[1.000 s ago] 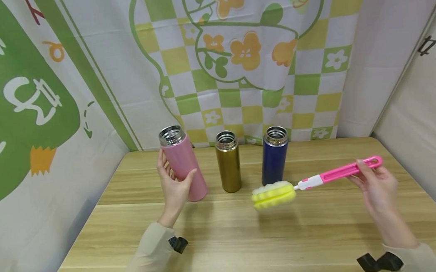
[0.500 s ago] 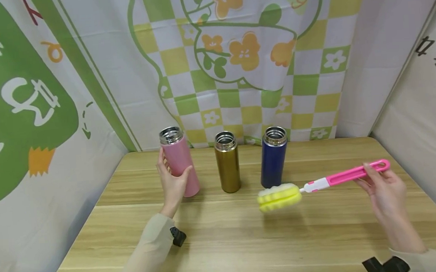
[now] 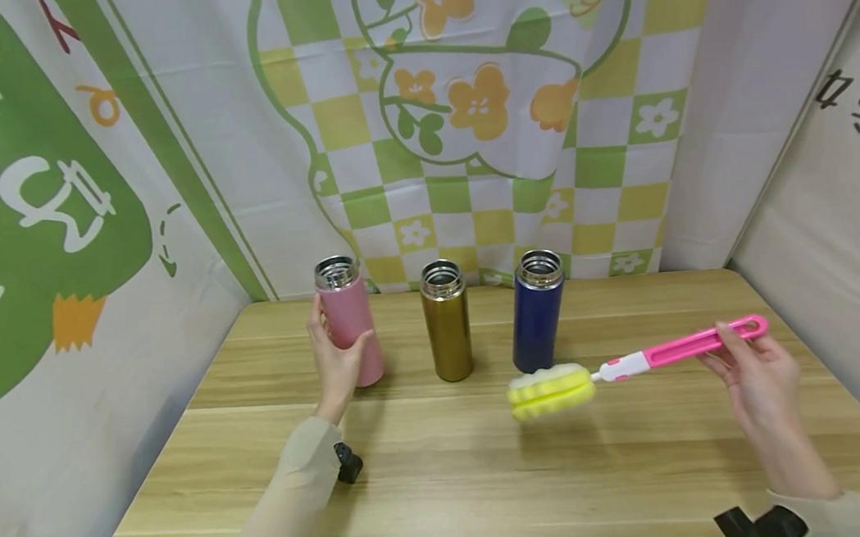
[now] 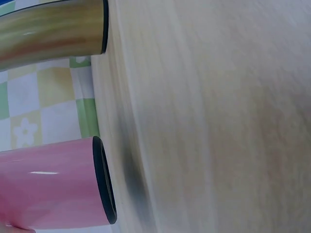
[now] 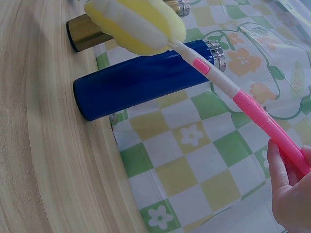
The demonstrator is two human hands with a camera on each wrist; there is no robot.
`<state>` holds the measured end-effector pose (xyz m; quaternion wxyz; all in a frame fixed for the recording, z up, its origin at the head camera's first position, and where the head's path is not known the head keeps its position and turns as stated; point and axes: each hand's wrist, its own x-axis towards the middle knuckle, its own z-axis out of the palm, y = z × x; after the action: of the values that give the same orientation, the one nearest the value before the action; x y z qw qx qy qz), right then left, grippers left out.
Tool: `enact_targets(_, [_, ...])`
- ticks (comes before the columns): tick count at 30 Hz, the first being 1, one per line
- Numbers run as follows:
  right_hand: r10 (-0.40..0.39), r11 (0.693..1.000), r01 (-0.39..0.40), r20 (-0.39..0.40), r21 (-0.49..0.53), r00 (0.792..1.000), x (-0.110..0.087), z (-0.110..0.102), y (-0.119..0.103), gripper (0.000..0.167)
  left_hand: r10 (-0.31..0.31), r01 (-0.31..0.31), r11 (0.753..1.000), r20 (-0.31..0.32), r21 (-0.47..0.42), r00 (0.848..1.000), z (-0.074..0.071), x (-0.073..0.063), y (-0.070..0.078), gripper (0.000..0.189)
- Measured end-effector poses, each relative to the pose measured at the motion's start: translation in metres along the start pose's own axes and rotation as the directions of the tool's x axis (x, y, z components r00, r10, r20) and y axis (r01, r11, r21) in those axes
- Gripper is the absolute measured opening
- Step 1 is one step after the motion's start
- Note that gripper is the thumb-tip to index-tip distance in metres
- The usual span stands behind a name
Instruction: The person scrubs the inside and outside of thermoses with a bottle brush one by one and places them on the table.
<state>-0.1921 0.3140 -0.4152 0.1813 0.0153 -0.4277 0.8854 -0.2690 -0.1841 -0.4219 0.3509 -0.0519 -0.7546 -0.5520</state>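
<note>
My left hand [image 3: 336, 365] grips a lidless pink thermos bottle [image 3: 350, 331] around its body, thumb on the right side. In the left wrist view the dark base rim [image 4: 104, 179] shows, with part of the underside visible; whether it touches the table I cannot tell. Between the fingers of my right hand [image 3: 762, 375] is the pink handle of a bottle brush [image 3: 693, 344]. Its yellow and white sponge head [image 3: 552, 392] points left, held above the table in front of a blue thermos bottle [image 3: 537, 319]. A gold thermos bottle [image 3: 449, 333] stands between the pink and blue ones.
All three bottles are near the back of the wooden table [image 3: 443, 481], mouths uncovered. A checked, flowered cloth [image 3: 482, 150] hangs behind them. Printed fabric [image 3: 49, 201] walls off the left side, and another pale sheet [image 3: 836, 260] hangs on the right.
The pink bottle has come down and a little left in my left hand, from tilted to nearly upright. My right hand and the brush shifted slightly right, then held still.
</note>
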Motion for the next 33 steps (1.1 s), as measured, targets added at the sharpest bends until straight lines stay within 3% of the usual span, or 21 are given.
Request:
enact_targets(5, [0.027,0.998,-0.028,0.008,0.052,1.000,-0.023,0.042,-0.019,0.010,0.021,-0.021,1.000,0.003,-0.008,1.000,-0.004,-0.003,0.010,0.088])
enact_targets(9, [0.031,0.997,-0.031,0.008,0.070,1.000,-0.030,0.052,-0.024,0.009,0.028,-0.028,0.999,-0.003,-0.026,1.000,-0.007,-0.007,0.008,0.087])
enact_targets(11, [0.026,0.997,-0.027,0.007,0.078,1.000,-0.029,0.051,-0.023,0.010,0.026,-0.026,0.999,-0.001,-0.028,1.000,-0.009,-0.008,-0.001,0.089])
enact_targets(14, [0.017,0.997,-0.017,0.003,0.076,1.000,-0.012,0.020,-0.011,0.013,0.005,-0.004,1.000,0.016,-0.025,1.000,-0.013,-0.009,-0.005,0.092])
enact_targets(16, [-0.011,0.999,0.011,0.008,0.043,1.000,0.006,-0.015,0.004,0.019,-0.018,0.019,1.000,0.032,-0.025,0.999,-0.014,-0.010,-0.013,0.095])
enact_targets(19, [-0.052,0.999,0.052,0.028,0.010,0.998,0.032,-0.066,0.028,0.029,-0.064,0.068,0.996,0.062,-0.054,0.996,-0.018,-0.012,-0.012,0.095])
enact_targets(22, [-0.053,0.998,0.054,0.020,-0.029,0.998,0.037,-0.076,0.032,0.030,-0.091,0.098,0.992,0.093,-0.078,0.992,-0.022,-0.014,-0.012,0.095])
enact_targets(25, [-0.025,1.000,0.025,-0.008,-0.016,1.000,0.023,-0.051,0.018,0.026,-0.094,0.105,0.990,0.116,-0.091,0.989,-0.026,-0.015,-0.013,0.095])
enact_targets(30, [0.018,0.999,-0.017,-0.024,0.033,1.000,-0.014,0.016,-0.014,0.013,-0.082,0.094,0.991,0.119,-0.098,0.989,-0.030,-0.016,-0.015,0.097])
enact_targets(33, [0.035,0.997,-0.033,-0.016,0.070,0.999,-0.029,0.040,-0.026,0.009,-0.068,0.078,0.993,0.115,-0.089,0.991,-0.032,-0.017,-0.017,0.097])
